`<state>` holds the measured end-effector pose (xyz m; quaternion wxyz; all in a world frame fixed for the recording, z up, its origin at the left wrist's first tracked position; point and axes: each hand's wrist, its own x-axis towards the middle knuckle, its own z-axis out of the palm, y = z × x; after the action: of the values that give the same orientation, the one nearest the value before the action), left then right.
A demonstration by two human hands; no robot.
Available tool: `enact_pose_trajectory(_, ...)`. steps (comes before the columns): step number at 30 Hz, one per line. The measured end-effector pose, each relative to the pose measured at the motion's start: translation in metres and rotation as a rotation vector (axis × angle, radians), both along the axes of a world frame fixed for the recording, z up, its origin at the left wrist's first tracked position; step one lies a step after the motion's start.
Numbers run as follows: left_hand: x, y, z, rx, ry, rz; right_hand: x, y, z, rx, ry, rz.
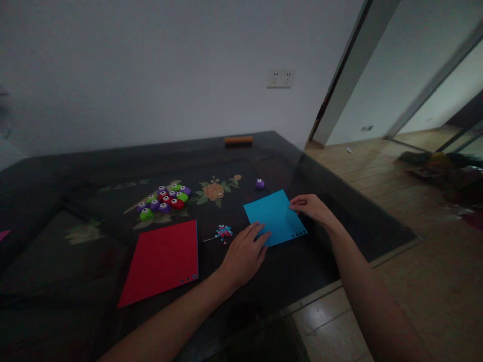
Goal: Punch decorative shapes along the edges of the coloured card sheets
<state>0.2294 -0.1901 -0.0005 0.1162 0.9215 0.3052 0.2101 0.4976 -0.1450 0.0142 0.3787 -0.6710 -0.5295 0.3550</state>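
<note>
A blue paper sheet (273, 216) with small punched holes along one edge lies on the dark table (94, 166). My left hand (244, 254) rests flat on the table with fingers stretched out, fingertips touching the sheet's near-left edge. My right hand (310, 206) has its fingers curled onto the sheet's right edge, pinching it. A red paper sheet (162, 260) with a few holes near its corner lies to the left. Between the sheets sits a little pile of coloured punched bits (224, 232).
A cluster of several purple, green and red small punches (164, 199) sits at the table's middle, and one purple punch (259, 183) stands apart behind the blue sheet. An orange bar (238, 140) lies at the far edge. Tiled floor lies right of the table.
</note>
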Motion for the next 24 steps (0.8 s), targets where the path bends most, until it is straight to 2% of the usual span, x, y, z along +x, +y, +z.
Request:
enact_pose_trajectory(8, 0.001, -0.001, 0.0, -0.028, 0.037, 0.015, 0.003, -0.002, 0.001, 0.031, -0.101, 0.001)
enact_pose_trajectory(11, 0.001, -0.001, 0.001, -0.016, 0.046, 0.015, 0.0, -0.001, -0.001, 0.123, -0.272, -0.019)
enact_pose_trajectory(16, 0.0, 0.0, 0.001, 0.007, 0.046, 0.02, -0.01, 0.002, -0.007, 0.222, -0.541, 0.039)
enact_pose_trajectory(24, 0.0, 0.0, 0.004, -0.009, 0.028, 0.013, -0.007, 0.003, -0.014, 0.234, -0.559, 0.106)
